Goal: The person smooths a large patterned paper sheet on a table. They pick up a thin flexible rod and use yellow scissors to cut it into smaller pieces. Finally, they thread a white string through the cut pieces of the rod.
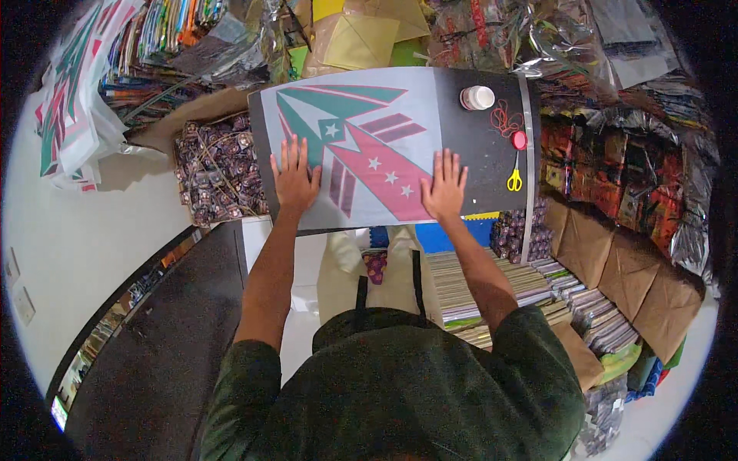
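While the left hand (pixel 295 178) and right hand (pixel 444 188) lie spread flat, the sheet (pixel 356 154) beneath bears printed white stars (pixel 374 164).

Plain white wall (pixel 84 238) at left, dark panel (pixel 165 338) near it.

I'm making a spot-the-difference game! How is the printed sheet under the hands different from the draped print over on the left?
The flat sheet lies spread out on the black tabletop, while the draped print hangs in folds. The left hand and right hand rest on the flat sheet; neither touches the draped print. Both show green, white and reddish patterns.
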Available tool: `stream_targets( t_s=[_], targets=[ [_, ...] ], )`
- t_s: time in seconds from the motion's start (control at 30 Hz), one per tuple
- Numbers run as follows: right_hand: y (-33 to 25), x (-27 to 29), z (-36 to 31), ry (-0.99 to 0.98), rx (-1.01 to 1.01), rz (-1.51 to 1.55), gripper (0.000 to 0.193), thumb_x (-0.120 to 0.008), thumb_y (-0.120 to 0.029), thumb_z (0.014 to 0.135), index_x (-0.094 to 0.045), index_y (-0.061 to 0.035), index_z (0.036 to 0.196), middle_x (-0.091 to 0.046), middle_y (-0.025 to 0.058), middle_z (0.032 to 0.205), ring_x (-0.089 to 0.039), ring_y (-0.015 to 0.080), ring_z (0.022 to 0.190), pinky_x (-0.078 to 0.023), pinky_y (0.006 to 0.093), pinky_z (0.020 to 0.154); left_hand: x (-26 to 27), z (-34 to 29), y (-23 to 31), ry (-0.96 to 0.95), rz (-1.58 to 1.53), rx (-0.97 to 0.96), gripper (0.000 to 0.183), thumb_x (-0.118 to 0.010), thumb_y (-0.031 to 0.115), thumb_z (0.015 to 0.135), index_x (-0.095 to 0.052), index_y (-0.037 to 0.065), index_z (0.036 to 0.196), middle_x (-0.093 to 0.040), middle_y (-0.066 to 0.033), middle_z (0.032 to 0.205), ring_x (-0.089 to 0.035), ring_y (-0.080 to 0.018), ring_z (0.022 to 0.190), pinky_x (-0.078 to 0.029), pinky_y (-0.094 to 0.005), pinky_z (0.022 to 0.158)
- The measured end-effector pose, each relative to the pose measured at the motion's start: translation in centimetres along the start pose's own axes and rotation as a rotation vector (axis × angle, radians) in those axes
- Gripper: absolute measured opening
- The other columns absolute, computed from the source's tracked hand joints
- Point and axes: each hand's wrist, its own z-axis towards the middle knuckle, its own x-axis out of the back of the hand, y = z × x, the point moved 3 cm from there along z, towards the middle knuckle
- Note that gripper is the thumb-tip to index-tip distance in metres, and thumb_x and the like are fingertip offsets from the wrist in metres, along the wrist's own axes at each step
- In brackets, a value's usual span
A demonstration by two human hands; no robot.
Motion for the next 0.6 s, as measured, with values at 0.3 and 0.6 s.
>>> stream_targets(
  t_s=[0.3,0.6],
  targets=[
    [-10.1,0.1,7.2,0.092,0.136,0.187,0.069,-0.057,-0.048,0.1,-0.042,-0.0208,0.162,-0.031,0.0133,0.171,-0.023,0.0378,0.159,-0.015,0.0654,0.125,0.0,0.0,-0.1,0.041,-0.029,0.001,0.077,-0.057,0.045,0.1,-0.032,0.015,0.166,-0.026,-0.0097,0.173,-0.021,-0.0342,0.16,-0.013,-0.0633,0.126],
    [-10.8,-0.3,7.7,0.07,0.217,0.193,0.066,-0.059,-0.044,0.098,-0.045,-0.0285,0.16,-0.033,0.0118,0.17,-0.027,0.0355,0.158,-0.016,0.0636,0.125,-0.4,-0.9,-0.7,0.013,-0.031,0.018,0.075,-0.052,0.048,0.103,-0.03,0.014,0.166,-0.024,-0.0112,0.174,-0.019,-0.0358,0.16,-0.009,-0.0664,0.125]
  ],
)
